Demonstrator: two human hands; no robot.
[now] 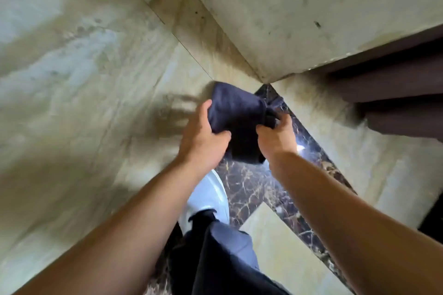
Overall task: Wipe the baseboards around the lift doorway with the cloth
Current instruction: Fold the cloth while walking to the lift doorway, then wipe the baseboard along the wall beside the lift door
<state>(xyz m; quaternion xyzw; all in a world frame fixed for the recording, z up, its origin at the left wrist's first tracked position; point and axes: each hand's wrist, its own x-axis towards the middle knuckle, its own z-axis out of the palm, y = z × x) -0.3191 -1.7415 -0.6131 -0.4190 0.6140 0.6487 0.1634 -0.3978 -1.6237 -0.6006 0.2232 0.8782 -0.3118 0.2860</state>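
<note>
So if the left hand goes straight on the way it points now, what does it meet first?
Probably the pale wall just beyond the cloth that the left hand holds; depth is unclear.

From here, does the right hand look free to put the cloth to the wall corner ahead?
Probably yes: the right hand and left hand both grip the cloth, and nothing stands between it and the wall corner.

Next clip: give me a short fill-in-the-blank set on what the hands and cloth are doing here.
1. The dark cloth is held by ____ hands.
2. The left hand grips the cloth's ____ side.
3. Under the left forearm shows a ____ shoe.

Missing words: both; left; white
</note>
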